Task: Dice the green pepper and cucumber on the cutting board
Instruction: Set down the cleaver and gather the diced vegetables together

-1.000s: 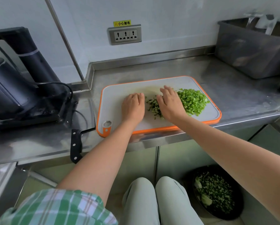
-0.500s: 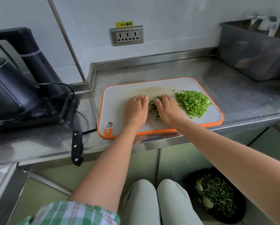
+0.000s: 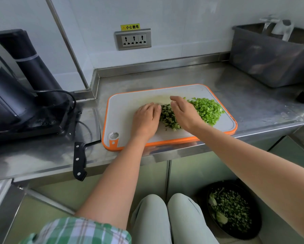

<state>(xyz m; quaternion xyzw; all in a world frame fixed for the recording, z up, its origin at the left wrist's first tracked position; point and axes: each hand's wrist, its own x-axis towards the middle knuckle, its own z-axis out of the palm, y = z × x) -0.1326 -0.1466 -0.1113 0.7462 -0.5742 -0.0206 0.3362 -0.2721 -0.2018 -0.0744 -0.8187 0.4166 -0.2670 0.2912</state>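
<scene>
Dicing seems done: left hand (image 3: 145,118) and right hand (image 3: 184,113), fingers (image 3: 153,110) straight and together, corral cucumber dice (image 3: 168,118) between them, next likely into one heap.

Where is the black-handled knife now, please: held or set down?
Set down: the black-handled knife lies on the steel counter left of the orange-rimmed cutting board, untouched.

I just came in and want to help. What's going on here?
A person's left hand and right hand press in on a small heap of diced cucumber from both sides on the cutting board. A bigger pile of diced green pepper sits just right of it. The knife lies unheld on the counter, left of the board.
</scene>
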